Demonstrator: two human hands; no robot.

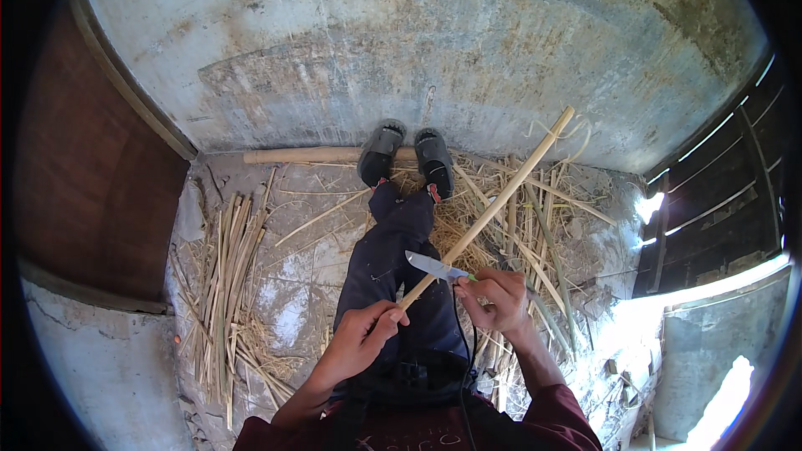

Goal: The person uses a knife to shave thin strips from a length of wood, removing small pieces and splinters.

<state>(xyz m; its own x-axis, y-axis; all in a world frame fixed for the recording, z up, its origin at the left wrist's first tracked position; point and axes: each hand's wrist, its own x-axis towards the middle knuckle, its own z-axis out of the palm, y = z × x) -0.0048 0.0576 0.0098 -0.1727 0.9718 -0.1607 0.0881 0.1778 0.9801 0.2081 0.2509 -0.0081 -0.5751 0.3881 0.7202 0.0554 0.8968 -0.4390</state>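
My left hand is closed round the near end of a long pale bamboo strip. The strip slants up and away to the right, and thin curled shavings hang at its far end. In my right hand is a knife with a broad metal blade and a handle that shows a little green. Its blade lies across the strip, a short way beyond my left hand, pointing left. Whether the edge bites into the strip cannot be made out.
Cut bamboo strips lie in a pile on the left floor. More strips and shavings cover the right side. A bamboo pole runs along the foot of the concrete wall, by my shoes. A dark cord hangs near my right hand.
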